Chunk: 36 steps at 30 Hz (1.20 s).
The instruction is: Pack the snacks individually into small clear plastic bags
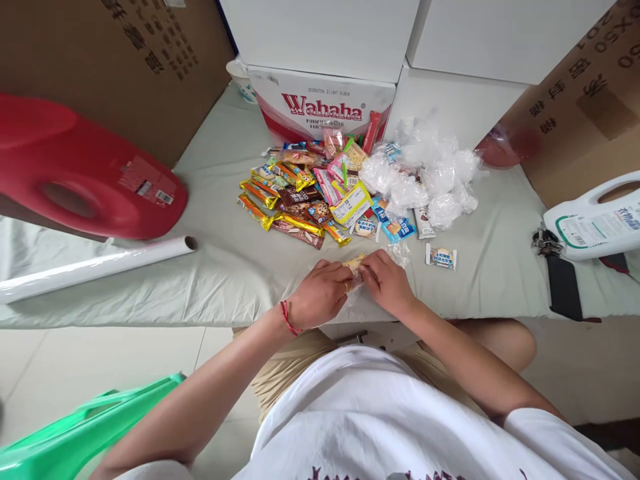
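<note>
Centre of the frame, near edge of the cloth-covered table: two bare hands. The left hand and right hand pinch clear film about one pale-yellow snack, which lies between the fingertips, partly hidden. The snack is probably light, brittle and apt to crumble; the film thin, limp and slippery, best gripped by its loose edges, with little pressure on the snack.

Right of the hands: one separate biscuit packet. Centre left: one white roll. Far right: one black phone and one white bottle.

Beyond the hands, centre: a heap of snack packets, overlapping and not countable; to its right, crumpled clear plastic, likewise uncounted. Behind, upper centre: one printed carton and three plain white boxes.
</note>
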Each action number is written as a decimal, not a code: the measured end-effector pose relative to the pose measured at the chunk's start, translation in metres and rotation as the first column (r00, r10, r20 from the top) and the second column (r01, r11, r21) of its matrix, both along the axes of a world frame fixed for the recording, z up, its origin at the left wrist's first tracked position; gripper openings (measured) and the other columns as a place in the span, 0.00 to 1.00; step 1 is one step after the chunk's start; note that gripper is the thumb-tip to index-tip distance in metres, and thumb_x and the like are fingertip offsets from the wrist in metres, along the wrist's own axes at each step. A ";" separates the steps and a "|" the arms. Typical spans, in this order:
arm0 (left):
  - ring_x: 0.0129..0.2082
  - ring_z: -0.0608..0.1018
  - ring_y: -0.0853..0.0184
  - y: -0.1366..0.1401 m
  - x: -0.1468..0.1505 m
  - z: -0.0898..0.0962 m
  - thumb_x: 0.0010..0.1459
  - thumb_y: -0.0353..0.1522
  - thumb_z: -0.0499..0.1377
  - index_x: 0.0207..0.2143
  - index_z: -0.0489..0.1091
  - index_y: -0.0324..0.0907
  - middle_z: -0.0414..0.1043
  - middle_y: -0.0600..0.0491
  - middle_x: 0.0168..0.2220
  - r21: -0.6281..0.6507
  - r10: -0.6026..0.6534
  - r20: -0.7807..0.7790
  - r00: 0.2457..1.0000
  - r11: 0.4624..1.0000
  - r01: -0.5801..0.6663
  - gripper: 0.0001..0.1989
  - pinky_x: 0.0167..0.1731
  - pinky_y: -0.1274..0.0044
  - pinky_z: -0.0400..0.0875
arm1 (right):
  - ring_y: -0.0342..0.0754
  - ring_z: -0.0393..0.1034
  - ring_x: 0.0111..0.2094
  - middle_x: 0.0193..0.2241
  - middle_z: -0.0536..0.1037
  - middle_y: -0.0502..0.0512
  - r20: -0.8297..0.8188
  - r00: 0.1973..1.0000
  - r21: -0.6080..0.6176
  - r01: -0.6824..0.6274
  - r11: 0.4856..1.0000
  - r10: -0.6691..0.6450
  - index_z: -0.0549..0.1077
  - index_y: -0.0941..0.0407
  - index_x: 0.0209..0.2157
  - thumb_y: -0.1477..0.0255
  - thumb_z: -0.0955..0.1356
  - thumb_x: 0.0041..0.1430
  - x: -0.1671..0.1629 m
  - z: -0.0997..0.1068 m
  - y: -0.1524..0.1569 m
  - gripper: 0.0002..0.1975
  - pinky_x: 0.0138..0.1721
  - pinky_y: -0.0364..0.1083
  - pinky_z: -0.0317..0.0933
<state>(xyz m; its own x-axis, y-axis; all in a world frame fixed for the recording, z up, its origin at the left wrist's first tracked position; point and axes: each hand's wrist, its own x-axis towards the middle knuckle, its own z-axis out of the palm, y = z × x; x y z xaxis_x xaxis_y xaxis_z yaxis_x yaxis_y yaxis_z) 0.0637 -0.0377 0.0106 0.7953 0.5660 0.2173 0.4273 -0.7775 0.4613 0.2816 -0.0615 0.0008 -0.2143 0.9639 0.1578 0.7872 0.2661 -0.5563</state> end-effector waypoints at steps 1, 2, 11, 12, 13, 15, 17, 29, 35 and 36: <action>0.44 0.77 0.57 -0.001 -0.004 0.001 0.62 0.26 0.53 0.54 0.76 0.47 0.78 0.47 0.44 -0.025 0.003 0.058 0.998 1.000 -0.002 0.22 0.51 0.63 0.67 | 0.52 0.73 0.40 0.41 0.75 0.57 0.034 0.999 -0.045 0.016 0.999 -0.015 0.73 0.53 0.42 0.68 0.61 0.73 -0.003 -0.003 0.005 0.10 0.38 0.48 0.65; 0.47 0.77 0.57 -0.003 -0.008 0.000 0.62 0.28 0.53 0.59 0.73 0.47 0.79 0.46 0.47 -0.048 0.016 0.117 0.993 0.999 -0.010 0.24 0.56 0.61 0.65 | 0.52 0.72 0.39 0.40 0.75 0.57 0.059 0.998 -0.077 0.030 0.997 -0.026 0.72 0.53 0.42 0.68 0.61 0.73 -0.006 -0.005 0.008 0.09 0.37 0.48 0.64; 0.50 0.80 0.57 -0.027 -0.018 -0.025 0.61 0.37 0.63 0.29 0.72 0.47 0.79 0.53 0.34 -0.177 0.401 0.314 0.860 0.915 -0.362 0.08 0.68 0.54 0.55 | 0.51 0.72 0.38 0.39 0.75 0.56 0.044 0.999 -0.102 0.028 0.994 -0.024 0.70 0.53 0.39 0.68 0.61 0.73 -0.012 -0.007 0.010 0.08 0.36 0.46 0.60; 0.45 0.81 0.59 -0.026 -0.020 -0.026 0.62 0.37 0.62 0.25 0.68 0.46 0.77 0.54 0.30 -0.251 0.453 0.343 0.823 0.888 -0.384 0.13 0.65 0.57 0.60 | 0.51 0.72 0.38 0.39 0.75 0.56 0.031 0.999 -0.111 0.020 0.994 -0.017 0.69 0.53 0.39 0.68 0.61 0.73 -0.010 -0.007 0.012 0.09 0.36 0.46 0.60; 0.39 0.80 0.61 -0.023 -0.023 -0.027 0.63 0.39 0.61 0.23 0.66 0.45 0.76 0.55 0.28 -0.339 0.510 0.350 0.786 0.851 -0.401 0.16 0.62 0.59 0.65 | 0.50 0.71 0.37 0.38 0.75 0.55 0.016 1.000 -0.120 0.016 0.993 -0.014 0.69 0.53 0.39 0.68 0.60 0.73 -0.008 -0.008 0.013 0.09 0.36 0.46 0.59; 0.27 0.75 0.66 -0.018 -0.030 -0.028 0.64 0.41 0.60 0.21 0.63 0.45 0.71 0.56 0.24 -0.505 0.649 0.287 0.705 0.728 -0.464 0.20 0.48 0.66 0.73 | 0.49 0.71 0.35 0.37 0.75 0.54 -0.019 1.000 -0.141 0.009 0.990 -0.011 0.69 0.53 0.39 0.67 0.61 0.72 -0.005 -0.009 0.016 0.09 0.35 0.46 0.59; 0.22 0.67 0.69 -0.015 -0.039 -0.028 0.64 0.42 0.58 0.20 0.61 0.45 0.66 0.57 0.20 -0.563 0.793 0.206 0.573 0.575 -0.594 0.21 0.34 0.72 0.71 | 0.49 0.70 0.34 0.35 0.76 0.54 -0.048 0.999 -0.161 0.002 0.987 -0.010 0.69 0.53 0.38 0.67 0.61 0.71 -0.003 -0.011 0.019 0.08 0.35 0.46 0.58; 0.69 0.68 0.47 -0.067 -0.006 -0.045 0.57 0.45 0.69 0.59 0.67 0.51 0.72 0.40 0.63 0.382 0.378 0.270 0.886 0.802 -0.458 0.30 0.71 0.47 0.41 | 0.50 0.71 0.36 0.35 0.77 0.53 -0.019 1.000 -0.192 0.001 0.981 -0.005 0.68 0.53 0.36 0.69 0.61 0.71 -0.007 -0.007 0.019 0.08 0.36 0.45 0.57; 0.71 0.66 0.55 -0.056 -0.004 -0.049 0.61 0.29 0.65 0.47 0.75 0.49 0.79 0.48 0.57 0.424 0.467 0.279 0.839 0.724 -0.544 0.12 0.73 0.50 0.37 | 0.50 0.70 0.35 0.35 0.76 0.53 -0.016 1.000 -0.174 -0.011 0.985 0.009 0.69 0.53 0.36 0.69 0.61 0.71 -0.006 -0.009 0.020 0.08 0.36 0.45 0.56; 0.71 0.66 0.55 -0.053 -0.008 -0.045 0.60 0.28 0.64 0.43 0.76 0.49 0.80 0.49 0.56 0.395 0.447 0.306 0.841 0.744 -0.539 0.10 0.73 0.50 0.41 | 0.49 0.70 0.35 0.35 0.76 0.53 -0.017 1.000 -0.177 -0.010 0.984 0.007 0.69 0.53 0.36 0.69 0.61 0.71 -0.006 -0.010 0.020 0.08 0.35 0.45 0.56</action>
<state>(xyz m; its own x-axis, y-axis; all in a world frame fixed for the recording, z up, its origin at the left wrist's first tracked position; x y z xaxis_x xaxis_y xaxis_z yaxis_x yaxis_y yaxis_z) 0.0561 -0.0909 -0.0349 0.3524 0.6686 0.6548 0.7547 -0.6168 0.2236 0.2752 -0.0411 -0.0088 -0.2218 0.9750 -0.0113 0.7760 0.1694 -0.6075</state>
